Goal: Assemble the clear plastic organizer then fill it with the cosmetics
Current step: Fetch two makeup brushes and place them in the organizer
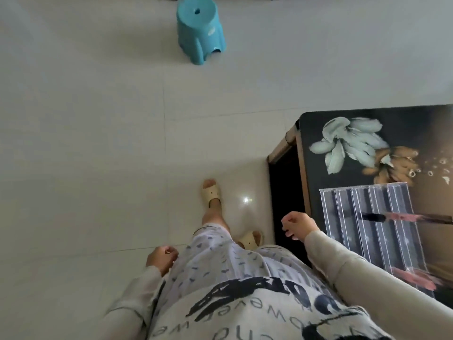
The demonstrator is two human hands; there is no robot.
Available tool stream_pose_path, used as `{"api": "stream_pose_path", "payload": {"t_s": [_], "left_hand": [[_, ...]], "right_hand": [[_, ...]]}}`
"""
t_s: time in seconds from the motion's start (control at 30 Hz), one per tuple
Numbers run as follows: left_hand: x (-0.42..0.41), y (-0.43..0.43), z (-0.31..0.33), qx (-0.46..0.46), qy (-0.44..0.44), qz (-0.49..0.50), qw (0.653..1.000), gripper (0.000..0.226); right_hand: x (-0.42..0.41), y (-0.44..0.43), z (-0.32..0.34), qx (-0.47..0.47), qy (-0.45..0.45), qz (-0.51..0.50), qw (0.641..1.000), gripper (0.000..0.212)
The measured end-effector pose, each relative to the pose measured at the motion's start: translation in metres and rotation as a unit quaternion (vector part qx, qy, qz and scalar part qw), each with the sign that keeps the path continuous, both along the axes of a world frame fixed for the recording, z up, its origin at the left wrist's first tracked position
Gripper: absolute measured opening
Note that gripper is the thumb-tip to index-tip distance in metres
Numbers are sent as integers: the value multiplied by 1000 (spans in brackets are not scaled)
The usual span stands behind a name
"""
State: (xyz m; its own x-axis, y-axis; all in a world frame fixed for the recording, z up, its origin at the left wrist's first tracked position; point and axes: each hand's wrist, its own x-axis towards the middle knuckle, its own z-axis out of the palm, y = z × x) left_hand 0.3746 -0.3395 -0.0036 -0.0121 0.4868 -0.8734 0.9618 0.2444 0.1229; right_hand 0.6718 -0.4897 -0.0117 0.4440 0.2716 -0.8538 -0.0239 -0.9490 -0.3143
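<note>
Left hand: the left hand [161,257] hangs beside the person's hip over the floor, fingers loosely curled, holding nothing.
Right hand: the right hand [297,225] hangs relaxed just beside the worktop's near corner, fingers loosely bent and empty, not touching the organizer.
Organizer: the clear plastic organizer [367,231] lies on the worktop at the edge nearest the person, showing as a row of long see-through strips side by side. Whether its parts are joined cannot be told.
Cosmetics: a thin dark and pink stick [404,217] lies crosswise over the organizer's strips and runs off the right edge of the view. A second pink item [416,278] lies near the organizer's closer end, just past the right sleeve. Both are too blurred to name more exactly.
Worktop: the worktop [331,119] stands to the person's right, covered by a dark cloth printed with pale green and gold flowers; a wooden frame shows at its corner.
Floor: pale glossy tiles [98,143], with a bright glint beside the forward foot.
Stool: a blue plastic stool [199,33] stands on the floor well apart from the worktop, far ahead of the person.
Person: stands in beige slippers [211,192], patterned shorts, a printed top and long beige sleeves.
</note>
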Motion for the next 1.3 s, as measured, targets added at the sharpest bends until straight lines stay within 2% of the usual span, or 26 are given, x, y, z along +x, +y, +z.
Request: {"api": "stream_pose_path", "payload": {"t_s": [0.13,0.23,0.47,0.7,0.97,1.17,1.3], "left_hand": [[12,40,0,-10,-15,40,999,25],[30,89,1,1,-26,32,999,33],[100,219,4,24,-67,-18,997,32],[167,295,6,29,-92,-51,994,30],[245,333,-13,-10,-54,-76,996,31],[316,365,-12,-2,-31,-85,996,29],[367,392,-9,12,-19,-139,990,13]], "right_hand": [[12,35,-4,-12,6,2,1000,28],[19,57,-9,-34,8,-23,999,27],[32,98,-9,-71,-18,-91,993,14],[56,136,-3,-112,8,-87,990,18],[153,222,-21,-82,16,-137,987,26],[253,280,-17,-33,16,-149,988,13],[310,302,-9,-5,-5,-184,983,10]]}}
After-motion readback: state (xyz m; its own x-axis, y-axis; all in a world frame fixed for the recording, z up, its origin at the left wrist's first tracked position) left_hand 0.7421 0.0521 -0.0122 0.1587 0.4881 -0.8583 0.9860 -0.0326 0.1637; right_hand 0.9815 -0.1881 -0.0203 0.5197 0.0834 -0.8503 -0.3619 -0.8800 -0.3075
